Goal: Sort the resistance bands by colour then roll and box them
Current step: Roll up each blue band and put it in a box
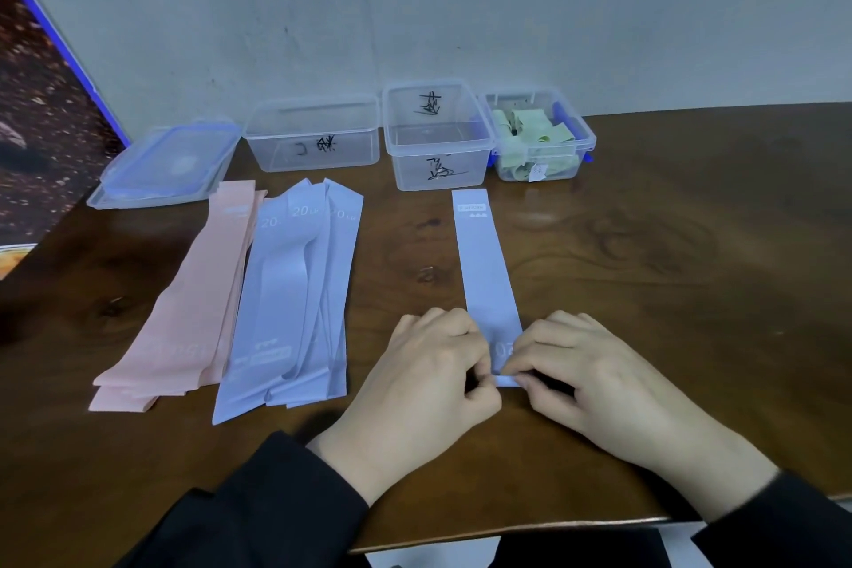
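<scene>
behind everything stood a pale scuffed wall, and below it a dark wooden table [645,272] carried the whole job. both hands were down at the near end of one lavender band [486,272], which lay flat and ran straight away from the fingertips toward the boxes. the left hand [428,364] and the right hand [581,364] had their fingers curled in narrow, pinching the band's near edge between thumbs and fingertips, where a first small fold had turned over. i judged this to be the start of a roll, and the band was laid lengthwise so it could be wound away from the body in one line.

well out to the left of the left fingers lay the stack of lavender bands [295,300], marked 20 lb, and beyond that the stack of pink bands [184,304], the two touching along their edges. the colours were already apart, so sorting looked finished and the stacks were probably kept flat within reach.

far past the fingertips sat three clear boxes. the nearest to the band's far end was the middle box [435,138], with black writing on its wall and looking empty, probably the lavender one. to its right the right box [539,138] held rolled green bands [530,129]. to its left the left box [313,136] looked empty too, and a blue-edged lid [166,164] lay beside it.
</scene>
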`<action>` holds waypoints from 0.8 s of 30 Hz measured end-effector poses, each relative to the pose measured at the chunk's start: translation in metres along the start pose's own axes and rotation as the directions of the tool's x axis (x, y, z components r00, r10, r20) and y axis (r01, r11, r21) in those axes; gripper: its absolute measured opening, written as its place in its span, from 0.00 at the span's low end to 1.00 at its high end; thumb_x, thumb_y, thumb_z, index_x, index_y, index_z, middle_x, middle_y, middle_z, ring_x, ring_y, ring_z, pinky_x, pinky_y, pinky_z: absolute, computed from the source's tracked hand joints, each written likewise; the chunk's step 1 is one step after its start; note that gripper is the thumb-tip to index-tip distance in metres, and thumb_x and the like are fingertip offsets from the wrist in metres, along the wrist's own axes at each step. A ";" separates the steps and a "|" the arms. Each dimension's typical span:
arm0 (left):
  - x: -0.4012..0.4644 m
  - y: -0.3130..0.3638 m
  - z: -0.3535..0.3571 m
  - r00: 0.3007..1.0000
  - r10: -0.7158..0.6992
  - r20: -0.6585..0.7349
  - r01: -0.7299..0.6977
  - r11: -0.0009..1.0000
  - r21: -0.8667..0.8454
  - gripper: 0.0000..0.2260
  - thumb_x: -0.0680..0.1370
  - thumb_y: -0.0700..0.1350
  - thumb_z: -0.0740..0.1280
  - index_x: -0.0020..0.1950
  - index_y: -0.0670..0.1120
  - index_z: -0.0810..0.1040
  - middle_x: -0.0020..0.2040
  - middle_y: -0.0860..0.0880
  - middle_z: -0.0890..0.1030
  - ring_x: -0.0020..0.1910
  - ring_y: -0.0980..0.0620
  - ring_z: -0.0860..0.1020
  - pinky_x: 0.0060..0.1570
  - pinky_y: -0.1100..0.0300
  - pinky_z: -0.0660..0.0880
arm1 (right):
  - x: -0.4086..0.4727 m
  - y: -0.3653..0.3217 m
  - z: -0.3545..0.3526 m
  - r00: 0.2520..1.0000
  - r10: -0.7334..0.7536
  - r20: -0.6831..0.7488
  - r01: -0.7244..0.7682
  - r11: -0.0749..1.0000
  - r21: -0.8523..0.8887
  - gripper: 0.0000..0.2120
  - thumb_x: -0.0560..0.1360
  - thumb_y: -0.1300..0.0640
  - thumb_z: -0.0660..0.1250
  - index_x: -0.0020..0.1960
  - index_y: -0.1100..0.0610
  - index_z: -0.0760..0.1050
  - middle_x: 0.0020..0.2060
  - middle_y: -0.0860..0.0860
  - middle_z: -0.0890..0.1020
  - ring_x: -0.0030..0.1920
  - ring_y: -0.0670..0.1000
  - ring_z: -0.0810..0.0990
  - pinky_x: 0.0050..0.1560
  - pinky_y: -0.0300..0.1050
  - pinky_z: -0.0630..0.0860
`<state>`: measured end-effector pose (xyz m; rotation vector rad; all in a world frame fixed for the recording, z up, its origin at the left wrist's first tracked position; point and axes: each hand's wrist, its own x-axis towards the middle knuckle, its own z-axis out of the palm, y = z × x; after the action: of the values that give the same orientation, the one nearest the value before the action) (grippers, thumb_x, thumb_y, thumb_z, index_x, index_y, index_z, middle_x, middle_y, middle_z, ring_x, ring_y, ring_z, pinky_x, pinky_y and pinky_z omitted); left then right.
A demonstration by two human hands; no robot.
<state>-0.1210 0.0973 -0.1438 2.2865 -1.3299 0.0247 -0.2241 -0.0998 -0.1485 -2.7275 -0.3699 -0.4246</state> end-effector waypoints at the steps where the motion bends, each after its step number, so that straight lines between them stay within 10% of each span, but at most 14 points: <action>1: 0.000 0.000 0.001 1.000 -0.010 -0.003 0.010 1.000 -0.003 0.12 0.75 0.56 0.57 0.39 0.53 0.76 0.44 0.59 0.72 0.48 0.58 0.69 0.54 0.61 0.67 | 0.001 0.000 -0.001 1.000 0.004 0.003 -0.004 1.000 0.007 0.04 0.80 0.53 0.65 0.51 0.47 0.80 0.48 0.38 0.78 0.48 0.44 0.76 0.50 0.43 0.72; 24: 0.001 -0.003 -0.002 0.999 0.024 -0.028 -0.022 0.996 0.090 0.12 0.79 0.54 0.58 0.45 0.54 0.79 0.44 0.59 0.72 0.45 0.58 0.69 0.50 0.60 0.69 | 0.013 0.007 -0.005 0.999 0.043 0.023 -0.046 0.992 0.119 0.08 0.80 0.47 0.65 0.48 0.46 0.82 0.42 0.37 0.76 0.43 0.42 0.76 0.50 0.47 0.75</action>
<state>-0.1177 0.0980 -0.1430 2.3359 -1.3655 0.1279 -0.2113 -0.1058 -0.1421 -2.6200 -0.3285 -0.3510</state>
